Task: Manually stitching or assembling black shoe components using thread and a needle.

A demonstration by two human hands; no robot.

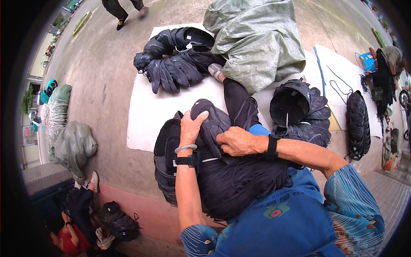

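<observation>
Over my lap I hold a dark grey-black shoe upper (215, 123), its rounded end pointing away from me. My left hand (193, 127) is closed on its left edge, the thumb lying across the top. My right hand (240, 141) is curled in a pinch against the upper's right side; what its fingertips hold is hidden. A thin black cord loop (247, 102) rises just beyond that hand. Under both hands a bundle of black uppers (244, 182) spreads over my lap. Left of my left forearm a stack of black uppers (165, 158) stands curved.
More black uppers (175, 73) lie nested on a white sheet (143, 113) ahead. A grey-green woven sack (259, 43) stands beyond my leg. Other upper stacks (310, 115) sit right. Lower left, a seated person (70, 233) is near another stack (120, 220); someone's legs (120, 8) show far off.
</observation>
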